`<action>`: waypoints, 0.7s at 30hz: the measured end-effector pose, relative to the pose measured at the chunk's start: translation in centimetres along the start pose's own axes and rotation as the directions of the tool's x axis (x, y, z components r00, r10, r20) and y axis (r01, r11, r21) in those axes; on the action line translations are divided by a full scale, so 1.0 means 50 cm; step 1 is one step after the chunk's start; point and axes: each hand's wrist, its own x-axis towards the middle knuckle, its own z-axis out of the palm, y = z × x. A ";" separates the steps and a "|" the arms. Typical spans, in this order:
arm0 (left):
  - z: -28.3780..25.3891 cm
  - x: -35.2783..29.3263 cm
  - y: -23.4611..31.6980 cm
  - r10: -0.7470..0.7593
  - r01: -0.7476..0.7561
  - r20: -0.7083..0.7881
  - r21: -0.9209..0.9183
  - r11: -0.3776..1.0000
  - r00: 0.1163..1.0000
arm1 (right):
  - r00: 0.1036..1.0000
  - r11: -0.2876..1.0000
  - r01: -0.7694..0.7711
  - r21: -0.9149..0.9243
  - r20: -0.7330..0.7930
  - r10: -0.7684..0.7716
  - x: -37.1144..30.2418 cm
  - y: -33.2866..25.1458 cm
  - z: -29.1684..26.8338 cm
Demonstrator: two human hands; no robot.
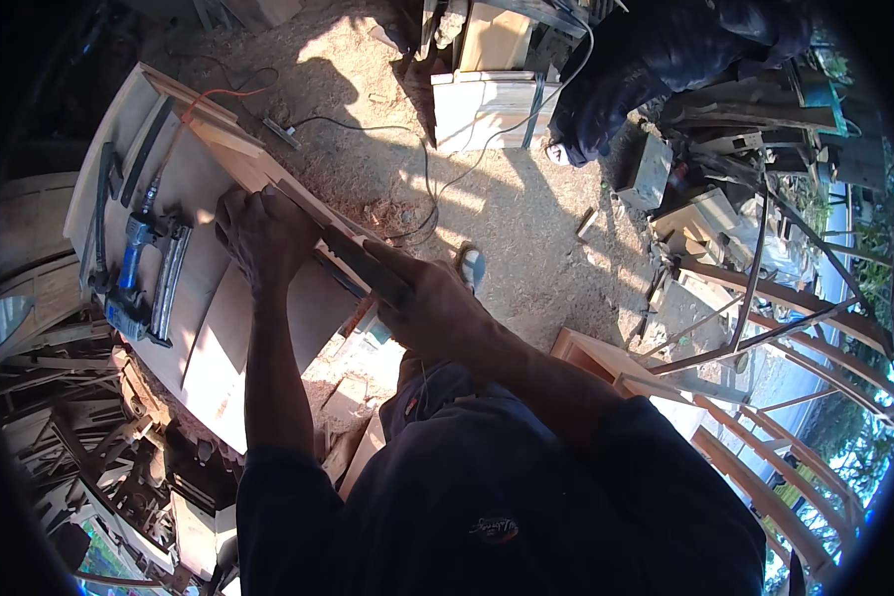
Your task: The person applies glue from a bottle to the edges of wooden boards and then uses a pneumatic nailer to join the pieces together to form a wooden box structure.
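Observation:
A pale wooden panel [230, 323] lies on the left, with a narrow wooden strip [303, 202] along its right edge. My left hand [270, 230] has its fingers curled over this edge, gripping the strip. Close by on the right, my right hand [435, 310] is wrapped round a dark, flat, elongated tool [368, 265]. Its far end reaches the strip beside my left hand; the exact kind of tool cannot be made out in the shadow. On the panel rests a blue and silver nail gun [134, 260], left of my left hand.
Dark bar-shaped pieces [101, 204] lie by the nail gun, and an orange hose [230, 91] crosses the panel's far end. A dark cable [429, 169] winds over the dirt floor. Another person [646, 70] is at the far right. Scrap wood [700, 223] is piled on the right.

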 end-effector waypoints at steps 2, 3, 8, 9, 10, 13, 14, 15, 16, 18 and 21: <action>-0.017 0.000 0.021 0.019 -0.019 0.002 0.028 0.999 1.000 | 0.997 0.997 -0.071 0.035 0.013 0.070 0.020 -0.007 -0.005; -0.022 -0.001 0.029 0.033 -0.034 0.021 0.074 0.997 0.999 | 0.999 0.999 -0.028 -0.017 -0.017 0.028 0.002 0.000 -0.003; 0.013 -0.005 -0.004 -0.140 0.136 0.042 0.080 0.987 0.989 | 0.965 0.960 0.249 -0.129 -0.051 -0.257 -0.148 0.016 -0.054; 0.020 -0.008 -0.012 -0.099 0.092 0.050 0.133 0.987 0.994 | 0.967 0.968 0.244 -0.066 -0.060 -0.248 -0.149 0.023 -0.053; 0.024 -0.012 -0.028 -0.092 0.083 0.060 0.130 0.988 0.994 | 0.970 0.973 0.233 0.007 -0.073 -0.232 -0.151 0.032 -0.046; 0.026 -0.023 -0.025 0.000 -0.011 0.089 0.124 0.992 0.996 | 0.976 0.963 0.209 -0.169 -0.024 -0.216 -0.024 0.069 0.005; 0.022 -0.015 -0.014 -0.038 0.035 0.037 0.077 0.996 0.999 | 0.977 0.951 0.204 -0.232 -0.012 -0.212 -0.007 0.064 0.008; 0.022 -0.002 -0.001 -0.077 0.077 -0.011 0.025 0.997 0.997 | 0.933 0.917 0.320 -0.239 -0.090 -0.349 -0.004 0.061 0.000; 0.015 -0.007 0.007 -0.074 0.075 -0.007 0.023 0.997 0.997 | 0.976 0.970 0.198 -0.140 -0.062 -0.209 -0.019 0.051 0.000; -0.004 0.003 0.026 -0.228 0.231 0.084 -0.034 0.972 0.970 | 0.997 0.996 0.070 -0.055 -0.039 -0.072 -0.071 0.044 -0.013; -0.016 -0.002 0.012 -0.208 0.206 0.128 0.026 0.978 0.970 | 0.908 0.916 0.393 -0.083 -0.119 -0.401 -0.152 0.033 -0.045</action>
